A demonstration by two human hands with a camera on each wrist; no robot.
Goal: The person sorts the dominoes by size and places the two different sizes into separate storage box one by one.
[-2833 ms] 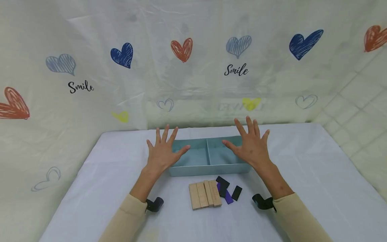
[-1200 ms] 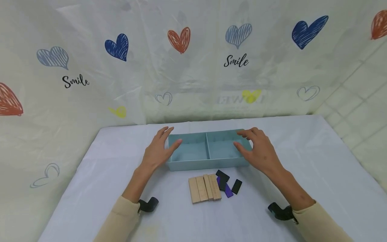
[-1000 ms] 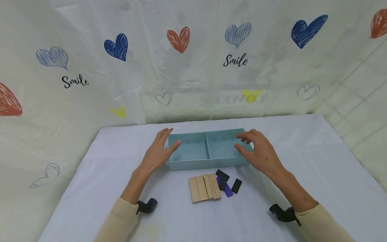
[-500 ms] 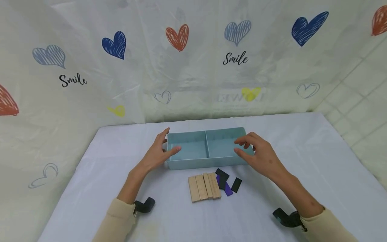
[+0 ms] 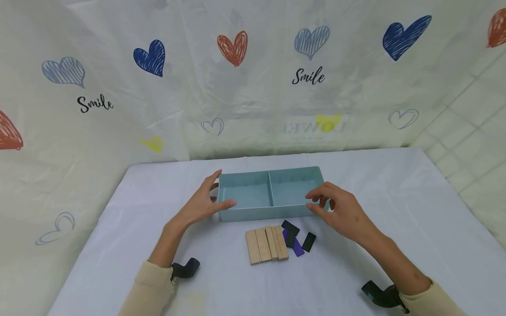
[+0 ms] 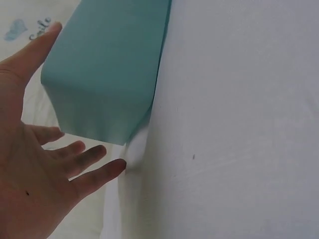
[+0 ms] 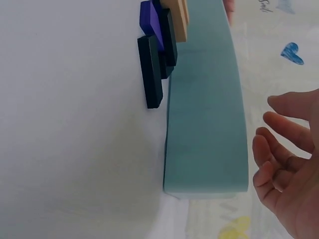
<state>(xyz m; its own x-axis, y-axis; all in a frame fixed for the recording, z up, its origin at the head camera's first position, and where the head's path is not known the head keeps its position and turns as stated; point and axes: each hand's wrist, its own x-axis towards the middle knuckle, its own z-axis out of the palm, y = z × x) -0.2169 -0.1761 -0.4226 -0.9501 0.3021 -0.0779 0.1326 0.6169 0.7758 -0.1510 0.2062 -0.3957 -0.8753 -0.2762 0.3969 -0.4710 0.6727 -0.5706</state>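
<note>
A light blue two-compartment tray (image 5: 269, 213) stands on the white-covered table. My left hand (image 5: 199, 205) is at its left end, thumb stretched over the front left corner and fingers spread along the end wall. The left wrist view shows this hand (image 6: 40, 174) with its fingertips near the tray's corner (image 6: 107, 64). Over the front right corner hovers my right hand (image 5: 345, 214), fingers loosely bent, nothing between them. From the right wrist, a gap shows between that hand (image 7: 291, 157) and the tray wall (image 7: 207, 124).
In front of the tray lie several pale wooden blocks (image 5: 264, 245) side by side. Beside them are several black blocks (image 5: 309, 242) and a purple block (image 5: 298, 248), partly overlapping. A white sheet (image 5: 253, 96) printed with hearts hangs behind the table.
Both hands, earlier raised with fingers spread wide over the tray, have come down to its two ends. The right hand's fingers have bent and moved nearer the front edge.
</note>
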